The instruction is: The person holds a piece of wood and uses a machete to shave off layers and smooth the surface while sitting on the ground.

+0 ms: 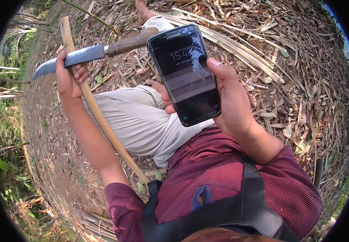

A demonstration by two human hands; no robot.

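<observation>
My left hand [68, 80] is closed around a long, pale wooden strip [97, 111] and the blade of a machete [87, 55]. The machete lies crosswise over the strip, its curved tip to the left and its brown wooden handle [128, 45] toward the phone. In my right hand [234, 101] a dark smartphone [188, 76] is held upright, my thumb along its right edge. Its lit screen faces me, with cracks and bright glare near the top right. The strip's lower end passes beside my left upper arm.
My legs in light grey trousers [130, 117] are bent on ground covered with dry leaves [299, 88]. A bundle of split pale strips [239, 46] lies beyond the phone. Green plants [1, 161] border the left side. A dark upright post [318, 171] stands at right.
</observation>
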